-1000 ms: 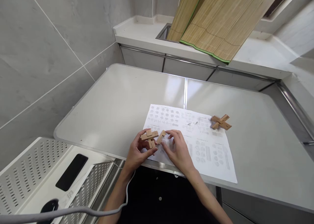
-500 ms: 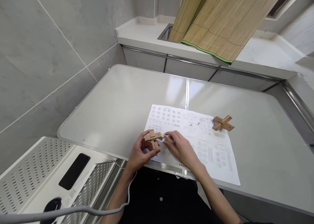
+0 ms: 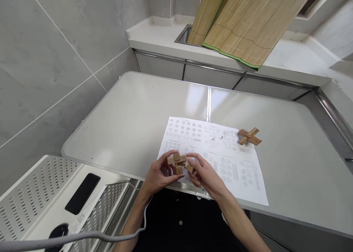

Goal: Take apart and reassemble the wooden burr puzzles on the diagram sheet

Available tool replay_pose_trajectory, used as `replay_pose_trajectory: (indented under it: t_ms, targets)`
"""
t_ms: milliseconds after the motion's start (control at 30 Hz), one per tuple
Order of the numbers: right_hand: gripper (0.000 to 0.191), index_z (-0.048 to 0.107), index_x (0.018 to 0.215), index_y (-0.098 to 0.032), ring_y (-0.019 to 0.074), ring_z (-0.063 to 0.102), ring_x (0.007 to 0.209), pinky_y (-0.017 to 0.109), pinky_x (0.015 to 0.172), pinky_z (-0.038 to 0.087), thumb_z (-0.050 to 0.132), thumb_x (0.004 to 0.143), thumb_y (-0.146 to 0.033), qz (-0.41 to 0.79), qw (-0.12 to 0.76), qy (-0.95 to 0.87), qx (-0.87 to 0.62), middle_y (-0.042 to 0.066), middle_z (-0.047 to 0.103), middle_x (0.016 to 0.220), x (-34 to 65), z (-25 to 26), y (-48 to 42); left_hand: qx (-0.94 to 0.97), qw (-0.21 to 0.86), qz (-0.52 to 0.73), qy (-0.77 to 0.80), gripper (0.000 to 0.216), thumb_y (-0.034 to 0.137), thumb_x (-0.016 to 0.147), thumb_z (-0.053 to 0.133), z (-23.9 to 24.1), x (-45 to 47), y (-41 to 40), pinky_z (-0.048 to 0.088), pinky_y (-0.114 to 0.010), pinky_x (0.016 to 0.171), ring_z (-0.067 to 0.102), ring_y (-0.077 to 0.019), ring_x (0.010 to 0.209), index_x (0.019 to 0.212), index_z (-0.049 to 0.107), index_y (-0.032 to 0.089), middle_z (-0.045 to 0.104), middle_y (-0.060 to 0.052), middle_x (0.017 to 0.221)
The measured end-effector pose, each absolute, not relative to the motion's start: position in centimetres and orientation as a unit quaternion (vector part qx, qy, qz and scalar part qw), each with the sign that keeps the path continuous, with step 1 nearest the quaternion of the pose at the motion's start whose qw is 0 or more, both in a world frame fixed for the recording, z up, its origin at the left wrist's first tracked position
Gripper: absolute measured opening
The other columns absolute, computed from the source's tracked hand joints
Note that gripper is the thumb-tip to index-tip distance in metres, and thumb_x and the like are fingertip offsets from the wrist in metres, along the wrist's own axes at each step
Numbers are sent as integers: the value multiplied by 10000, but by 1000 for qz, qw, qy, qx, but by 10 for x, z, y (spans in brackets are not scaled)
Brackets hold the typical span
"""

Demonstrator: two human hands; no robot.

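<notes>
My left hand (image 3: 157,176) is closed around a cross-shaped wooden burr puzzle (image 3: 177,160), its fingers on the left side and the thumb below. Between the fingers of my right hand (image 3: 203,173) is a short notched wooden puzzle piece (image 3: 189,167), held against the right side of the burr puzzle. Whether the piece sits in a notch I cannot tell. Both hands are just above the near edge of a printed instruction sheet (image 3: 249,185). Other wooden pieces crossed together (image 3: 249,136) lie at the sheet's far right corner.
The sheet lies on a pale folding table (image 3: 124,112) with a centre seam. At the left, a white perforated rack (image 3: 41,182) holds a black phone (image 3: 83,193) and a dark rounded object (image 3: 58,233). A grey cable (image 3: 110,238) crosses by my left forearm. Behind stands a counter (image 3: 154,42) with a bamboo blind (image 3: 242,31).
My right hand has brought the loose piece up against the burr puzzle, closing the gap between them. The left hand has tilted the burr puzzle and shifted slightly right and nearer to me.
</notes>
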State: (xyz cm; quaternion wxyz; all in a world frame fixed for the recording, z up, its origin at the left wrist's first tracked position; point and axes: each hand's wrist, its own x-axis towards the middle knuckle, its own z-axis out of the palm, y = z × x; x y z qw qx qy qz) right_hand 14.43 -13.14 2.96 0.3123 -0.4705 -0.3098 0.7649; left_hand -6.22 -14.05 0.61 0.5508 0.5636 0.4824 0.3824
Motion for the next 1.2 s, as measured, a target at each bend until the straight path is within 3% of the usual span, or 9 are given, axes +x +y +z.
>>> replay_pose_trajectory:
  t_ms: [133, 300, 467, 633, 833, 1033, 1200]
  targets:
    - [648, 584, 1346, -212, 84, 409, 448, 224, 443, 287, 747, 882, -634, 816, 291, -286, -409, -68, 526, 645, 147, 25, -135, 576, 552, 376, 471, 721, 369, 757, 911, 7, -63, -140, 563, -292, 749, 692, -197, 833, 1399, 608, 246, 736, -34, 988]
    - [529, 648, 1231, -202, 70, 412, 494, 208, 456, 286, 824, 859, -534, 844, 292, -261, -366, -62, 499, 680, 152, 17, -138, 591, 562, 371, 445, 708, 368, 764, 910, 6, -64, -139, 537, -275, 711, 643, -180, 800, 1393, 615, 237, 683, -28, 944]
    - [441, 671, 1101, -203, 57, 296, 497, 212, 473, 228, 850, 834, -504, 847, 295, -246, -366, -79, 430, 662, 153, 15, -141, 653, 485, 383, 438, 645, 347, 764, 908, 3, -63, -137, 514, -250, 669, 577, -143, 781, 1353, 651, 285, 603, -34, 1057]
    - [514, 672, 1150, -186, 52, 198, 493, 228, 460, 123, 863, 814, -525, 843, 313, -228, -374, -94, 365, 641, 150, 12, -144, 682, 449, 380, 435, 653, 329, 784, 895, 1, -62, -138, 546, -255, 712, 618, -167, 883, 1380, 630, 316, 575, -53, 1170]
    - [453, 669, 1164, -172, 58, 166, 476, 245, 461, 132, 847, 866, -465, 820, 351, -224, -394, -122, 305, 554, 145, 11, -150, 703, 423, 366, 440, 660, 256, 791, 878, -3, -60, -141, 550, -231, 684, 637, -154, 899, 1392, 617, 338, 564, -54, 1248]
    - [323, 676, 844, -199, 80, 137, 521, 286, 491, 150, 830, 878, -481, 815, 371, -207, -395, -84, 299, 587, 140, 18, -152, 715, 391, 377, 440, 669, 206, 779, 869, -4, -59, -142, 577, -245, 727, 653, -172, 959, 1387, 617, 324, 574, -58, 1275]
    - [303, 689, 885, -215, 100, 145, 558, 289, 518, 199, 837, 863, -479, 810, 376, -201, -403, -67, 332, 642, 136, 24, -153, 715, 365, 399, 444, 670, 205, 778, 874, -5, -59, -144, 592, -265, 764, 662, -185, 986, 1385, 617, 329, 587, -61, 1275]
